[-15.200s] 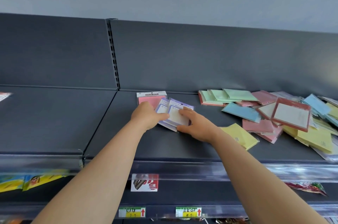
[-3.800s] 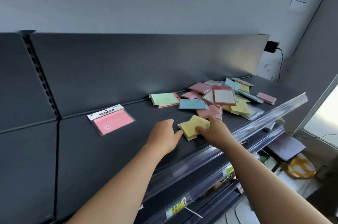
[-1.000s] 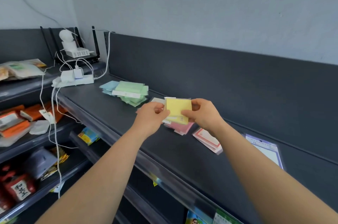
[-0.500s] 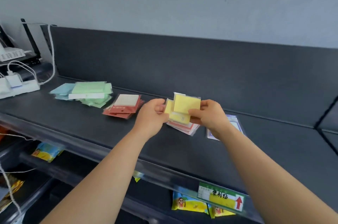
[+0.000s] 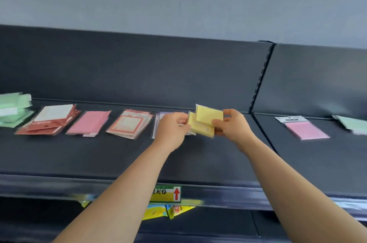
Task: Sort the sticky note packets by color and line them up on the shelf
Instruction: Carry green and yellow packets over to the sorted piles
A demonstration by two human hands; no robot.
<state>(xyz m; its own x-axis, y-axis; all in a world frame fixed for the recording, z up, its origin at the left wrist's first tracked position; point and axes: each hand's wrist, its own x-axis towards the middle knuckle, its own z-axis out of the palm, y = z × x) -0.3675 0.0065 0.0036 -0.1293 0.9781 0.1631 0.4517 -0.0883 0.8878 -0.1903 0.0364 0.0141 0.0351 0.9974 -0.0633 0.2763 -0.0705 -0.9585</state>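
Both hands hold a small stack of yellow sticky note packets (image 5: 205, 121) just above the dark shelf (image 5: 119, 155). My left hand (image 5: 172, 128) pinches its left edge and my right hand (image 5: 231, 123) grips its right edge. A row of sorted piles lies to the left: green packets (image 5: 14, 108), red-framed packets (image 5: 49, 119), pink packets (image 5: 89, 123), white packets with red borders (image 5: 129, 124). A purple packet (image 5: 158, 123) lies partly hidden behind my left hand.
On the adjoining shelf section to the right lie a pink packet with a white header (image 5: 303, 128) and a green packet (image 5: 351, 124) at the frame edge. A price label with a red arrow (image 5: 168, 193) sits on the shelf's front rail. Yellow goods hang below.
The view has swung right along the shelf. My hands still carry the yellow packets and now hold them past the purple packet, nearer the shelf divider.
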